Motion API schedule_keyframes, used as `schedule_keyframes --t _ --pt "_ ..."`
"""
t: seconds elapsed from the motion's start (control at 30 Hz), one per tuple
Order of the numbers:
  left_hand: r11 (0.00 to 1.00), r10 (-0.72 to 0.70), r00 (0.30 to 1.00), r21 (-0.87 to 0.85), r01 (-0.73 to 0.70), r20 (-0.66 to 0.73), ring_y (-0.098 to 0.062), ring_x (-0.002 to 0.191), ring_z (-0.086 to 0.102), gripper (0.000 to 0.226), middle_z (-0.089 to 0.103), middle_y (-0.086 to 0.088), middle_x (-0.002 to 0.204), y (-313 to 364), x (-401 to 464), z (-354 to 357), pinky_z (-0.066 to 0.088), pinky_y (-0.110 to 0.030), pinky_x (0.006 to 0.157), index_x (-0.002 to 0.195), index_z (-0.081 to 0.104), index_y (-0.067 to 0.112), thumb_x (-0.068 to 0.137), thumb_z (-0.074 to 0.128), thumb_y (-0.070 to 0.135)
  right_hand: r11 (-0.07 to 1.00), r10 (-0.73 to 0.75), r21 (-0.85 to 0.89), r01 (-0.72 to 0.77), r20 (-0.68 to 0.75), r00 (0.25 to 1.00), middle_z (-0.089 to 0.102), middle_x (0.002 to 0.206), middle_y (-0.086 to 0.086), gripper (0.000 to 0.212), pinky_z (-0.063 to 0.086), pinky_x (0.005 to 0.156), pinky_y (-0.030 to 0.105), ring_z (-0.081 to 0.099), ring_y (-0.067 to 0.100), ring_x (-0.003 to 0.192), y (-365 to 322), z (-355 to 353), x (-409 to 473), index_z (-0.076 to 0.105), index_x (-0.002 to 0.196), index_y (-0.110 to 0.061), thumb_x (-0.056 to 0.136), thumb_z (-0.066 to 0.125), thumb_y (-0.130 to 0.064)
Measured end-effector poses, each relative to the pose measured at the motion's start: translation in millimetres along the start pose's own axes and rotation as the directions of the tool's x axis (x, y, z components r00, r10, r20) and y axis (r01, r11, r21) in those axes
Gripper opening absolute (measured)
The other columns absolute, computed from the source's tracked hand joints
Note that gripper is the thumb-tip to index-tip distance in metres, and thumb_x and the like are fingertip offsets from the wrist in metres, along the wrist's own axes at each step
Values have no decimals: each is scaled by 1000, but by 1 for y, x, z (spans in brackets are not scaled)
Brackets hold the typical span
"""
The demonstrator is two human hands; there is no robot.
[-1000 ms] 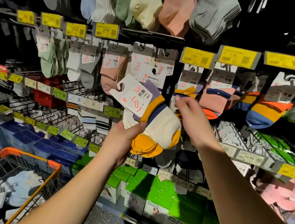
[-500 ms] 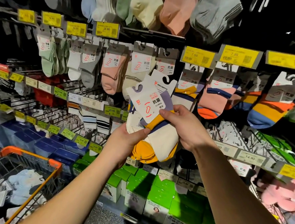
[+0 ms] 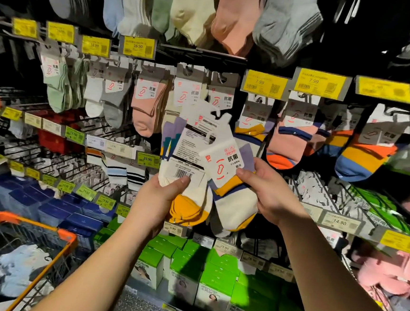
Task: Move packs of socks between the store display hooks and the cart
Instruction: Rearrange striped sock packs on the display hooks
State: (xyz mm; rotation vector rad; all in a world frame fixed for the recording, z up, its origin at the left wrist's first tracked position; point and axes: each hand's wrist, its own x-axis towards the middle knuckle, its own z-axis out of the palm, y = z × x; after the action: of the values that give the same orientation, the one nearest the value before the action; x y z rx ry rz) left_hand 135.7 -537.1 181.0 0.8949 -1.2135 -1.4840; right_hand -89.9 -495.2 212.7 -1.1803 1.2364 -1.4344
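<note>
Two cream, yellow and purple sock packs with white card labels are being held up in front of the display hooks: the left hand [image 3: 156, 202] is pinching the barcode-side pack [image 3: 187, 178], the right hand [image 3: 267, 195] is gripping the front-facing pack [image 3: 229, 179]. The packs are overlapping, possibly touching. An orange-rimmed wire cart [image 3: 31, 229] is sitting at the lower left.

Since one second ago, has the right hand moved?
Yes. The right hand has moved down from just below the 7.99 price tag and now grips a sock pack beside the left hand.
</note>
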Motion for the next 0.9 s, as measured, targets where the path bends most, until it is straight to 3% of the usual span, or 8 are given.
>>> schedule_keyframes --t 0.17,0.3,0.4,0.5,0.67,0.83,0.9 --pt "1000 19 999 -23 -20 -45 -27 106 72 31 76 -6 110 6 4 -4 51 -47 101 118 69 16 88 74 22 991 -76 116 73 16 997 67 130 13 43 53 100 47 65 31 119 -9 -15 7 56 130 -11 89 65 -21" --pt "998 33 998 -60 -36 -53 -29 110 70 56 75 -6 115 9 5 -6 46 -54 106 119 71 19 70 83 42 984 -99 131 123 -178 979 70 126 10 24 53 98 49 68 31 114 -8 -27 23 58 126 -13 102 53 -11" --pt "995 27 999 -92 -31 -42 -29 110 70 48 75 -8 115 8 7 -6 46 -54 107 123 69 16 79 81 32 984 -79 124 124 -321 944 71 122 9 13 56 93 48 71 27 104 -10 -30 38 58 115 -16 102 57 -14" --pt "996 35 999 -85 -36 -12 -29 112 69 54 74 -7 118 8 5 -3 45 -54 108 126 67 16 77 80 34 983 -116 92 157 -347 931 73 115 5 11 58 85 40 71 23 103 -15 -27 50 58 111 -20 102 57 -14" --pt "995 42 999 -90 -44 -21 -28 111 70 46 74 -7 117 8 3 -1 47 -51 107 124 67 16 81 79 28 979 -145 79 190 -388 910 71 120 4 9 51 103 52 66 28 115 -19 -24 67 57 109 -22 101 59 -18" --pt "992 9 1000 -129 -11 -17 -27 105 72 30 75 -9 112 11 -2 5 56 -38 91 124 65 10 94 63 11 978 -150 68 198 -430 890 71 119 6 33 48 103 59 66 30 113 -17 -23 76 59 113 -17 84 65 -32" --pt "992 13 1000 -127 -15 -14 -26 106 72 31 75 -8 113 12 -2 4 55 -38 91 124 65 11 93 63 11 973 -149 97 209 -430 890 71 119 6 30 48 104 58 66 30 114 -15 -24 77 60 110 -18 84 65 -31"
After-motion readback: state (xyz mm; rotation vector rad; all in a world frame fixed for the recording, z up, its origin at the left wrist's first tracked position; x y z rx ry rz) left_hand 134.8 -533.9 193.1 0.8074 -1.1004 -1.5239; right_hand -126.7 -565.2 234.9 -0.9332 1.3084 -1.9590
